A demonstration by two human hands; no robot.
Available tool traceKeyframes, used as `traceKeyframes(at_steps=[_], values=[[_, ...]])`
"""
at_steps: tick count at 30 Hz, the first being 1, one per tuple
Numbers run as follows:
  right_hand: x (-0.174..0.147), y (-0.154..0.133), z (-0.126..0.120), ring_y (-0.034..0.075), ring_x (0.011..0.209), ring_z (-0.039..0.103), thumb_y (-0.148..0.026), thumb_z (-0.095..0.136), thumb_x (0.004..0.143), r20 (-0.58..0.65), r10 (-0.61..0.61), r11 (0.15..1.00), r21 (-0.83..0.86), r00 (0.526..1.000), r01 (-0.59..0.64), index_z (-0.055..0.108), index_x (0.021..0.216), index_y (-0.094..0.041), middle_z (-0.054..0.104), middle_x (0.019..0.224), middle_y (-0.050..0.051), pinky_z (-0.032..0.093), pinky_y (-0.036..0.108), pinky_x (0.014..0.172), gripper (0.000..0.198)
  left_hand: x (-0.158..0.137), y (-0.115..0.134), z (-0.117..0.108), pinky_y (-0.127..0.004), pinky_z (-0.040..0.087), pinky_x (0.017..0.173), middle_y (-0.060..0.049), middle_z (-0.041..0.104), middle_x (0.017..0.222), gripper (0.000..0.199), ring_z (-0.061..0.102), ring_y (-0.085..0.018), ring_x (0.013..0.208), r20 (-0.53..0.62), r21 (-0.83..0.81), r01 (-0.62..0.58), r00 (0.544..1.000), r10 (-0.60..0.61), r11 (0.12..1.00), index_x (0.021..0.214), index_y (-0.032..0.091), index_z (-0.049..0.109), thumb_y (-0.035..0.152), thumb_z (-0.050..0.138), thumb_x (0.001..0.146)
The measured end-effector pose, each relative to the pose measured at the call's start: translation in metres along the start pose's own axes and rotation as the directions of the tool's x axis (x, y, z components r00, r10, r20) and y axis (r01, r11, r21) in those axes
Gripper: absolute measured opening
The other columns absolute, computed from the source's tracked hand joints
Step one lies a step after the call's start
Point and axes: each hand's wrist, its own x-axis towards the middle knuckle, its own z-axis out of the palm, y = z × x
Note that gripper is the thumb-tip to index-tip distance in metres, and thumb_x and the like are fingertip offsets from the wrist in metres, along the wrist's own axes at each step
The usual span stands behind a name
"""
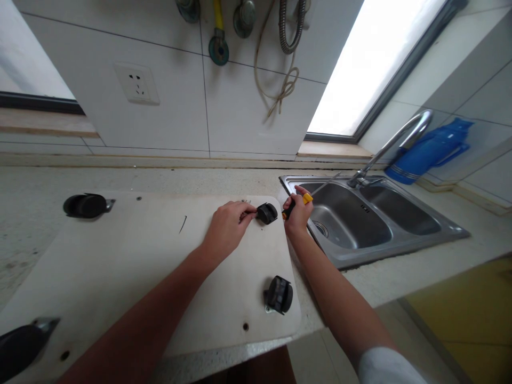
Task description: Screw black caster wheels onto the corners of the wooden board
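Note:
A white board [132, 250] lies on the counter with black caster wheels at its corners. My left hand [228, 226] is pinched closed beside the far right caster wheel [267, 213], fingertips against its mounting side; what they pinch is hidden. Wrapped around the black and yellow handle of a screwdriver [307, 198], my right hand [298, 213] is just past the board's right edge. The screwdriver's shaft points away over the sink. Nearer me sits another caster wheel [280, 294]; two more, a far left caster wheel [86, 205] and a near left caster wheel [22, 346], are at the other end.
A thin dark screw or nail [183, 224] lies on the board. To the right is a double steel sink [340, 258] with a curved faucet [394, 144]. A blue thermos jug [432, 149] stands behind it. Pipes and a wall socket [136, 84] are on the tiled wall.

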Motion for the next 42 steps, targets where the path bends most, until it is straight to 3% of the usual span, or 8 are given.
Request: traceKeyframes(at_steps=[14,23,30,36,42], values=[[0.000,-0.001,0.001,0.009,0.049,0.045,-0.036,0.070,0.066,-0.002,-0.001,1.000,0.022,1.000,0.001,0.058,0.112,-0.024,0.053,0.055,-0.012,0.037,0.019,0.050,0.049,-0.002,0.014,0.000,-0.032,0.053,0.081,-0.002,0.083,0.094,0.011,0.074,-0.020,0.084,0.040,0.034,0.077,0.996,-0.079,0.996,0.094,0.020,0.083,0.009,0.081,0.095],[-0.001,0.000,0.001,0.009,0.048,0.043,-0.036,0.069,0.066,0.001,0.000,1.000,0.027,1.000,0.000,0.057,0.111,-0.024,0.052,0.054,-0.012,0.036,0.019,0.049,0.048,0.001,0.018,-0.002,-0.031,0.053,0.080,0.000,0.086,0.092,0.011,0.077,-0.018,0.081,0.048,-0.051,0.206,0.978,-0.204,0.977,0.093,0.022,0.086,0.011,0.083,0.092],[0.000,0.001,0.000,0.009,0.048,0.043,-0.036,0.069,0.068,0.003,0.007,1.000,0.025,1.000,-0.007,0.057,0.112,-0.024,0.052,0.055,-0.012,0.035,0.019,0.049,0.047,0.002,0.018,-0.005,-0.031,0.053,0.080,0.000,0.085,0.089,0.014,0.077,-0.018,0.081,0.083,-0.041,0.237,0.969,-0.233,0.971,0.097,0.022,0.088,0.012,0.082,0.092],[-0.001,0.001,0.000,0.009,0.048,0.043,-0.036,0.068,0.066,0.000,0.008,1.000,0.020,1.000,-0.008,0.058,0.110,-0.023,0.052,0.054,-0.011,0.036,0.019,0.049,0.048,0.002,0.017,-0.004,-0.032,0.055,0.084,-0.002,0.086,0.094,0.016,0.077,-0.019,0.083,0.084,-0.024,0.175,0.981,-0.173,0.984,0.096,0.020,0.086,0.006,0.080,0.091],[0.000,0.001,0.000,0.009,0.048,0.043,-0.036,0.068,0.067,-0.006,0.014,1.000,0.015,1.000,-0.014,0.059,0.110,-0.023,0.053,0.055,-0.012,0.037,0.019,0.050,0.046,-0.003,0.014,0.000,-0.035,0.057,0.086,-0.004,0.084,0.098,0.018,0.076,-0.023,0.093,0.070,0.134,-0.033,0.997,0.023,0.990,0.096,0.019,0.083,0.003,0.077,0.093]])
